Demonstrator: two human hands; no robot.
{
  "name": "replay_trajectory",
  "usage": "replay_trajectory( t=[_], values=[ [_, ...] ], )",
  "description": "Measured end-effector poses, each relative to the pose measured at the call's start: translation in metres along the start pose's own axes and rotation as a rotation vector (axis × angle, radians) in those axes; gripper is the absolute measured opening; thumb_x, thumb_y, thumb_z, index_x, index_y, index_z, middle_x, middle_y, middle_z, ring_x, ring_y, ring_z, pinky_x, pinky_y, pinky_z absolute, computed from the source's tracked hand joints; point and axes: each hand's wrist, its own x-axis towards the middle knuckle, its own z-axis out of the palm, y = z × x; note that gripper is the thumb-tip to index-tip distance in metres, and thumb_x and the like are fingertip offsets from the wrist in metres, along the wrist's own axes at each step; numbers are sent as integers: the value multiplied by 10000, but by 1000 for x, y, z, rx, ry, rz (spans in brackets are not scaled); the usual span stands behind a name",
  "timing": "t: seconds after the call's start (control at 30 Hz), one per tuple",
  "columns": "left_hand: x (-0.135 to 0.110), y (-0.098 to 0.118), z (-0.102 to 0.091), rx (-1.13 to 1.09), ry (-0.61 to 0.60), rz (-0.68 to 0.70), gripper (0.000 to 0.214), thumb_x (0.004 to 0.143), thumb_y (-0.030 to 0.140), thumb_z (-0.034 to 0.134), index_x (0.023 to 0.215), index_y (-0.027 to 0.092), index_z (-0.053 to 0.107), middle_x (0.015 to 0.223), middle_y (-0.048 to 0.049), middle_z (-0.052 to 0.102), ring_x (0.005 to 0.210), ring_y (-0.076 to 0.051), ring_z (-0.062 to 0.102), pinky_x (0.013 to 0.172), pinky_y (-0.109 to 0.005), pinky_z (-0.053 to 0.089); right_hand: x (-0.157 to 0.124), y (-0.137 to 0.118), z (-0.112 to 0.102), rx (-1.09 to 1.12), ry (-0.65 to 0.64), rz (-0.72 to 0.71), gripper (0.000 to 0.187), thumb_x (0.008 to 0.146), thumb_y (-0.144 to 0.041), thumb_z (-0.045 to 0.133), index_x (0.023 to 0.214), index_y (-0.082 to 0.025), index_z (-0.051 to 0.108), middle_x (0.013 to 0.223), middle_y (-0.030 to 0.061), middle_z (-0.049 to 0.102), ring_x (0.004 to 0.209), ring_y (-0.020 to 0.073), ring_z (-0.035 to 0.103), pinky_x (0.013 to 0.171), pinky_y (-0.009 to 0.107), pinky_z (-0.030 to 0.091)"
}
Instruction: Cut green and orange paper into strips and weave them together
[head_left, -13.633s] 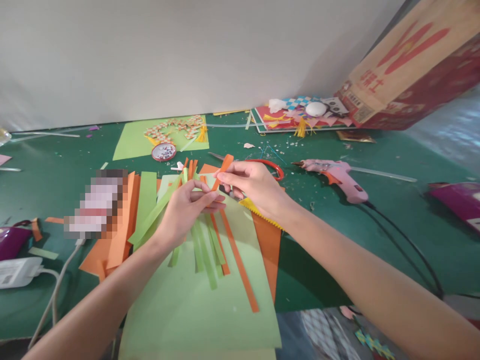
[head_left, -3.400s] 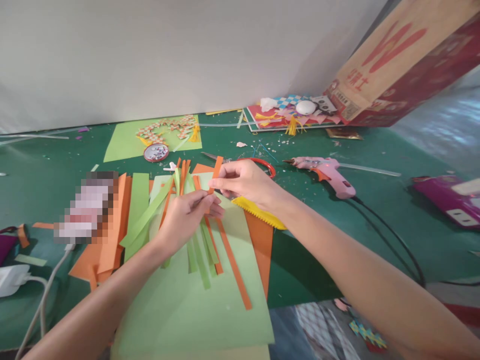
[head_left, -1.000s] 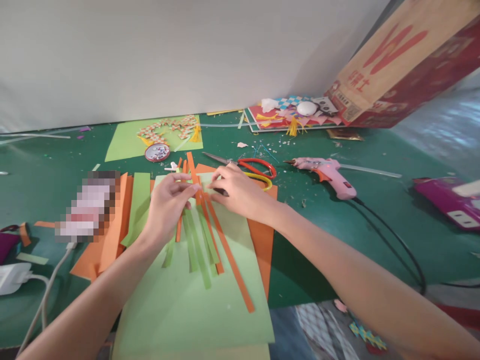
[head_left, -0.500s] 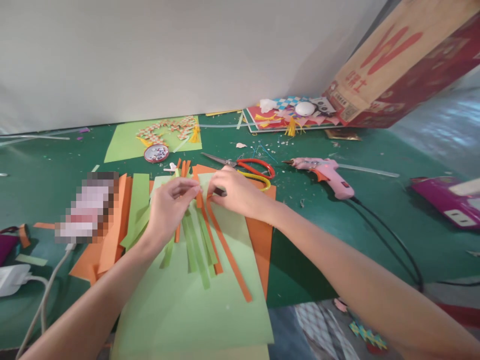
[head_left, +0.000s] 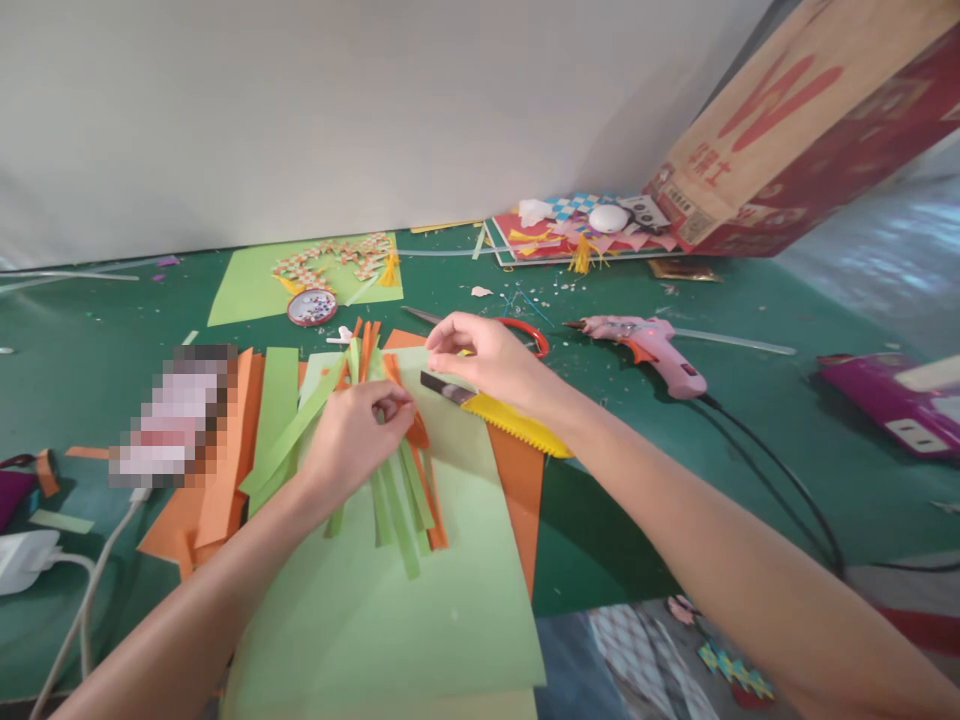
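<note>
My left hand (head_left: 364, 430) is closed, thumb and forefinger pinching an orange paper strip (head_left: 421, 432) that bends beside the fingertips. Around and under that hand lie green paper strips (head_left: 390, 500) and more orange strips (head_left: 369, 345), on a pale green paper sheet (head_left: 420, 630). My right hand (head_left: 487, 360) hovers above the sheet's upper right, fingers curved and thumb slightly apart from them, with nothing visible between. A yellow-handled utility knife (head_left: 517, 425) lies below that hand. The hand partly covers red-handled scissors (head_left: 532, 335).
A pink glue gun (head_left: 652, 350) with its cord lies to the right. At left are a blurred phone (head_left: 176, 415), orange paper (head_left: 225, 450) and a white charger (head_left: 30, 560). Behind stand a small dish of beads (head_left: 312, 307) and a paper bag (head_left: 780, 130).
The long orange strip that hung down the sheet is now drawn up and bent by my left hand, which moved slightly down and right. My right hand moved up and right, uncovering the utility knife.
</note>
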Motion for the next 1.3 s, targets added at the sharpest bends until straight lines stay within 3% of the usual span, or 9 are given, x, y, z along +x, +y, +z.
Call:
replay_trajectory(
  t=[0.1, 0.17, 0.23, 0.4, 0.6, 0.77, 0.9, 1.03, 1.3],
  values=[
    [1, -2, 1, 56, -31, 33, 111, 732, 198, 579, 669, 215, 669, 563, 17, 578, 522, -131, 493, 540, -240, 358, 0, 6, 6, -300, 3, -97, 139, 781, -204, 645, 907, -173, 595, 834, 33, 640, 729, 143, 567, 679, 293, 433],
    [1, -3, 1, 81, -53, 36, 120, 729, 182, 567, 688, 213, 675, 573, 17, 573, 538, -132, 493, 550, -240, 354, 0, 11, 10, -510, -14, -183, 50, 787, -194, 655, 818, -168, 625, 828, 55, 648, 810, 178, 561, 738, 318, 423],
    [0, -3, 1, 97, -70, 29, 124, 733, 183, 558, 707, 213, 675, 584, 19, 571, 544, -132, 489, 551, -241, 348, -1, 14, 15, -651, -41, -239, 113, 816, -165, 614, 704, -166, 631, 806, 75, 640, 879, 210, 543, 765, 332, 413],
    [0, -1, 1, 97, -83, 5, 117, 727, 207, 543, 686, 211, 652, 590, 15, 578, 545, -139, 491, 544, -248, 347, -2, 15, 22, -730, -83, -267, 167, 784, -70, 573, 654, -155, 636, 774, 80, 631, 878, 214, 514, 778, 335, 408],
    [-1, -1, 0, 91, -93, 12, 122, 719, 200, 530, 669, 213, 641, 585, 11, 586, 543, -144, 506, 539, -253, 363, -3, 9, 18, -533, -12, -178, 186, 746, -110, 580, 580, -177, 526, 708, 39, 595, 730, 158, 512, 686, 301, 392],
    [-1, 4, 0, 18, 40, 79, 114, 761, 208, 544, 710, 215, 645, 624, 15, 599, 543, -125, 487, 557, -238, 371, -3, 0, 13, 1, 14, 65, 89, 760, -212, 578, 680, -181, 554, 619, -17, 553, 529, 90, 453, 532, 257, 351],
    [-2, 11, -3, -61, 67, 84, 315, 878, 344, 474, 622, 200, 589, 539, 34, 454, 486, -105, 360, 500, -235, 297, -2, -3, 15, 292, 1, 159, 124, 754, -210, 595, 646, -164, 555, 577, -20, 550, 480, 57, 417, 451, 220, 277],
    [-3, 13, -4, -155, -11, 20, 345, 874, 404, 492, 608, 198, 572, 520, 44, 404, 456, -96, 320, 472, -243, 255, -3, -3, 18, 371, -14, 120, 148, 748, -232, 634, 640, -162, 562, 569, -22, 557, 486, 52, 430, 437, 213, 260],
    [-2, 13, -6, -237, -67, 33, 297, 848, 367, 494, 625, 182, 561, 520, 48, 418, 457, -83, 315, 448, -232, 231, -4, -3, 13, 343, -145, 62, 268, 679, -334, 757, 583, -154, 583, 512, -52, 485, 478, 38, 380, 441, 218, 231]
  ],
)
